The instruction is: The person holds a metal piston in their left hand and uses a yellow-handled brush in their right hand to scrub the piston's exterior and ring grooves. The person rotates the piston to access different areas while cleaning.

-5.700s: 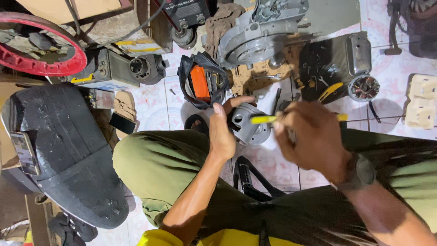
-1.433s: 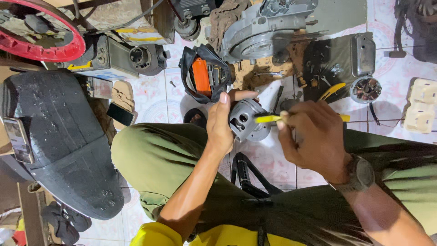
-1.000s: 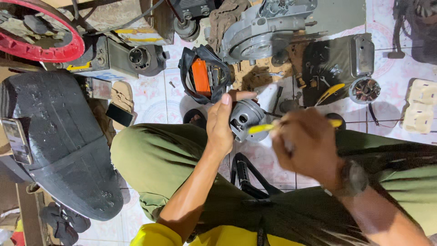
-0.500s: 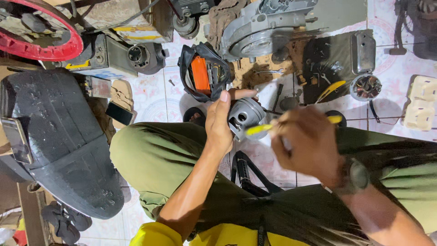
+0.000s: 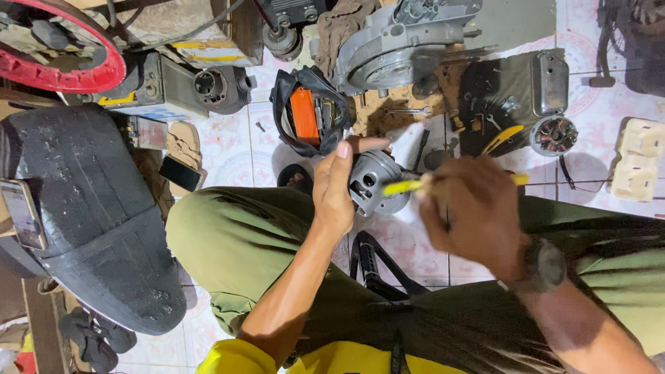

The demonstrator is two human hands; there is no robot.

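piston held over the knees, centre of the frame

left hand [image 5: 334, 190] wraps a grey metal piston [image 5: 376, 181], thumb up; right hand [image 5: 474, 211], blurred, closes on a yellow-handled tool [image 5: 402, 186] whose tip meets the piston; black seat [image 5: 83, 215] at left; red wheel [image 5: 62, 52] upper left

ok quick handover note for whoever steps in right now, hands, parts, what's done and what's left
Left hand grips the grey metal piston, held above the lap, its side hole facing up.
Right hand holds a yellow-handled tool, tip at the piston; the hand is blurred.
Black tool pouch and engine casing lie ahead on the tiled floor.
Done: piston in hand, tool on it. Left: the work on the piston; how far along it is cannot be told.
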